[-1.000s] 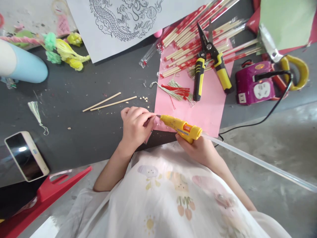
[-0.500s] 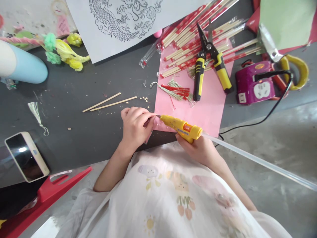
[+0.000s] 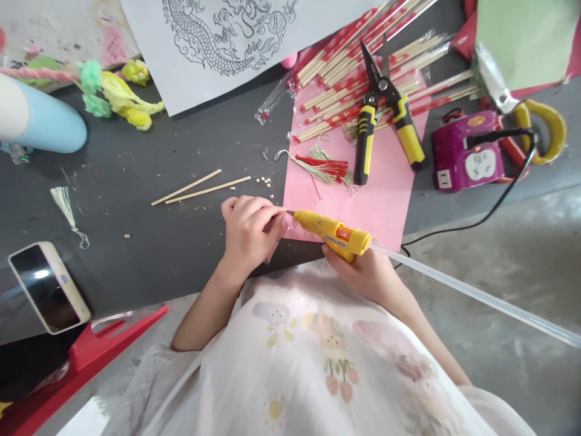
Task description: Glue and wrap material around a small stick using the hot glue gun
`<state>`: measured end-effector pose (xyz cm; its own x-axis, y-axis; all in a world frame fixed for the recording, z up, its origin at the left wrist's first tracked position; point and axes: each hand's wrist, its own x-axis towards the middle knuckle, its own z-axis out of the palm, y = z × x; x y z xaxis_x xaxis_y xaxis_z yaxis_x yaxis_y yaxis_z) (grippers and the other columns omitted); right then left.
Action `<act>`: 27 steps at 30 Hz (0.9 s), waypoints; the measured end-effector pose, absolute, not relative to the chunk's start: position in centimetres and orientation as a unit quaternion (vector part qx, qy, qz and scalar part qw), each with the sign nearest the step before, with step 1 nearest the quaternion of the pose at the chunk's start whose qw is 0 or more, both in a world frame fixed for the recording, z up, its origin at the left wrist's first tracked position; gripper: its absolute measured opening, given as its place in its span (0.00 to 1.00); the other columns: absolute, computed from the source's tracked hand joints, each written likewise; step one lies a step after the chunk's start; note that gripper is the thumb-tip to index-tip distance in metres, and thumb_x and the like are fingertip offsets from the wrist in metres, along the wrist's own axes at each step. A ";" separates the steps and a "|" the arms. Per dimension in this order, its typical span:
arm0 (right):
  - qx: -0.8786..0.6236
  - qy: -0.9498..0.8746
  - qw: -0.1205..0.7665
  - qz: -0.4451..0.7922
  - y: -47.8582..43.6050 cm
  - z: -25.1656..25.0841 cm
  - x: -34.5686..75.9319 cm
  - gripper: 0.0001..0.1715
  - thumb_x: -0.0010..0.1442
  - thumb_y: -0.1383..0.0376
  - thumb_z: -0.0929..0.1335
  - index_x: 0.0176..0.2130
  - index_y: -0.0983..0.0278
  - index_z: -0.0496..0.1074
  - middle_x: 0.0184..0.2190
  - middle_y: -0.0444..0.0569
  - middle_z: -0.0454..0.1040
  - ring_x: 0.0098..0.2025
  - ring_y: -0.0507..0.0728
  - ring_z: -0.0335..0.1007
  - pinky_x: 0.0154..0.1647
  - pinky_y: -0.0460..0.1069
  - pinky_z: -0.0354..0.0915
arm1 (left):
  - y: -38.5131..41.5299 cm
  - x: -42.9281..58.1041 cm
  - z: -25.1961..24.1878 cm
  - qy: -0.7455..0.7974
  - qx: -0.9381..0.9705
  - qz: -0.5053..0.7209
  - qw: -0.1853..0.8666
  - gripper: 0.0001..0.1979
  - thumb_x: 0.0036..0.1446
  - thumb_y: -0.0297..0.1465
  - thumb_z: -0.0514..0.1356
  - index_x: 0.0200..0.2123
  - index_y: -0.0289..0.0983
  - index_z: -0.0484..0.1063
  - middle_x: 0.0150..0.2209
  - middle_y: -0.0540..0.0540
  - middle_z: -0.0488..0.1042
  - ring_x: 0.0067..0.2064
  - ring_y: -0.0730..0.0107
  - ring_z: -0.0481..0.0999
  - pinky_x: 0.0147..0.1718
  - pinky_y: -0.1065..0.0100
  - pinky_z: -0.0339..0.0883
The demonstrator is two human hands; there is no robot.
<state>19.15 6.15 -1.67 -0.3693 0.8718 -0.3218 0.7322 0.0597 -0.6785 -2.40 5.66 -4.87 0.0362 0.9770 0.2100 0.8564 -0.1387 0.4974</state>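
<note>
My right hand (image 3: 365, 269) is wrapped round the handle of a yellow hot glue gun (image 3: 324, 229). A long clear glue stick (image 3: 472, 298) sticks out of its back end toward the right. The gun's dark nozzle points left and meets the fingertips of my left hand (image 3: 252, 233). Those fingers are pinched together, and whatever they hold is hidden behind them. Beyond my left hand two cut wooden sticks (image 3: 209, 190) lie on the grey table, with small wood bits near their ends. Under the nozzle lies a pink paper sheet (image 3: 354, 209).
Yellow-black pliers (image 3: 384, 103) lie over several wrapped chopsticks (image 3: 327, 100). Tassels (image 3: 322, 166) rest nearby on the paper. To the right are a purple power socket (image 3: 469, 151), its cable, and scissors (image 3: 540, 130). A phone (image 3: 49, 287) and blue bottle (image 3: 49, 118) are at left.
</note>
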 end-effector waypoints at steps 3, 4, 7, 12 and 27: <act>-0.553 -0.724 0.084 0.404 6.2 -1.6 19.2 0.13 0.57 0.60 0.63 0.24 0.62 0.59 0.18 0.43 0.64 0.18 0.50 0.59 0.19 0.47 0.55 | 5.7 -2.4 -4.9 0.644 0.710 0.258 0.119 0.06 0.57 0.35 0.59 0.32 0.43 0.75 0.31 0.52 0.76 0.36 0.70 0.71 0.45 0.60 0.52; -0.553 -0.724 0.083 0.404 6.2 -1.6 19.2 0.12 0.57 0.60 0.63 0.24 0.62 0.59 0.18 0.43 0.64 0.18 0.50 0.60 0.19 0.47 0.55 | 5.7 -2.4 -4.9 0.644 0.710 0.258 0.118 0.06 0.57 0.35 0.59 0.32 0.43 0.75 0.31 0.52 0.76 0.36 0.70 0.71 0.45 0.60 0.52; -0.553 -0.723 0.082 0.405 6.1 -1.6 19.2 0.13 0.57 0.60 0.62 0.24 0.62 0.59 0.18 0.43 0.63 0.18 0.50 0.59 0.19 0.47 0.55 | 5.7 -2.5 -4.8 0.643 0.712 0.257 0.116 0.05 0.56 0.35 0.59 0.32 0.43 0.75 0.31 0.52 0.76 0.36 0.70 0.71 0.44 0.60 0.52; -0.559 -0.719 0.081 0.406 6.0 -1.5 19.2 0.13 0.57 0.60 0.63 0.23 0.62 0.58 0.18 0.42 0.63 0.18 0.50 0.59 0.19 0.46 0.54 | 5.7 -2.5 -4.9 0.645 0.711 0.256 0.117 0.06 0.57 0.35 0.59 0.32 0.43 0.75 0.31 0.51 0.76 0.36 0.70 0.71 0.45 0.60 0.52; -0.562 -0.720 0.089 0.397 5.7 -1.5 19.5 0.14 0.56 0.60 0.64 0.23 0.61 0.58 0.16 0.41 0.60 0.17 0.49 0.55 0.18 0.46 0.51 | 5.7 -2.4 -4.9 0.641 0.714 0.259 0.106 0.06 0.56 0.35 0.59 0.31 0.43 0.75 0.30 0.52 0.76 0.35 0.70 0.71 0.44 0.59 0.52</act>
